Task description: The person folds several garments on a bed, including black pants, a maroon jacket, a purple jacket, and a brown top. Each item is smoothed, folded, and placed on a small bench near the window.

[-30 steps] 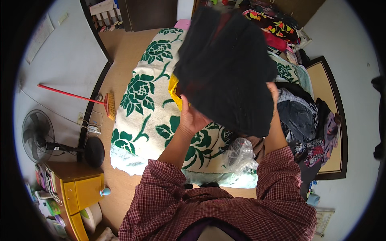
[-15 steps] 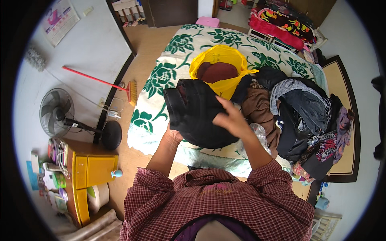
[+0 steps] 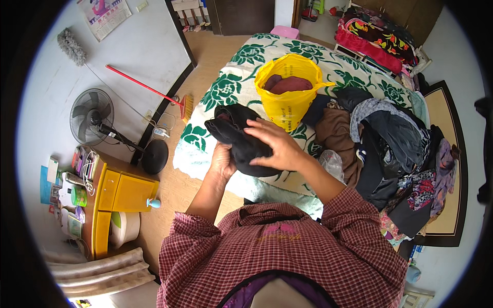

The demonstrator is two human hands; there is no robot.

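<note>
The bundled black garment [image 3: 239,137] is above the near part of the green-flowered blanket [image 3: 222,93], held by the left hand [image 3: 222,161] from below. The right hand [image 3: 279,147] lies wide against its side; how firmly, one cannot tell. The cloth is probably soft, light, not fragile, best supported with 2 hands under its folds. Beyond, the yellow bag [image 3: 285,110] looks thin and crinkled.

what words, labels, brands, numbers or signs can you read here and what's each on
Yellow bag: dark print on its side, small and soft; not copied out.
Wall poster: printed lines, too small to quote.
Checked shirt: lettering-like motif, too blurred.
Black garment: none visible.
</note>
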